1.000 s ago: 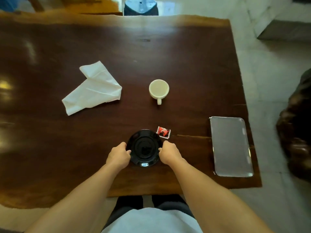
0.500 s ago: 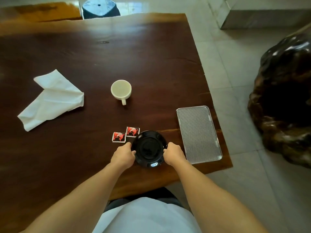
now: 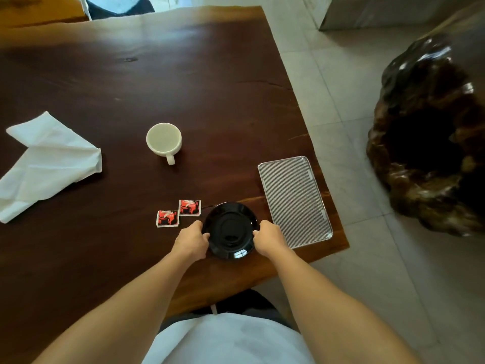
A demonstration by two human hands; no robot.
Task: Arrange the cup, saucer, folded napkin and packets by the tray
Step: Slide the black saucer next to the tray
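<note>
A glossy black saucer point(image 3: 231, 229) sits on the dark wooden table point(image 3: 157, 82) just left of a ribbed metal tray point(image 3: 294, 200). My left hand point(image 3: 191, 240) grips the saucer's left rim and my right hand point(image 3: 270, 237) grips its right rim. Two red and black packets point(image 3: 178, 212) lie side by side just left of the saucer. An empty cream cup point(image 3: 164, 140) stands upright farther back, handle pointing toward me. A crumpled white napkin point(image 3: 44, 164) lies at the far left, loosely folded.
The table's right edge point(image 3: 315, 143) runs just past the tray, with tiled floor beyond. A large dark carved wooden stump point(image 3: 430, 137) stands on the floor to the right. A chair point(image 3: 118, 3) shows at the table's far side.
Both hands slid the saucer rightward, uncovering the two packets and bringing it beside the tray. The view has swung right as well.
</note>
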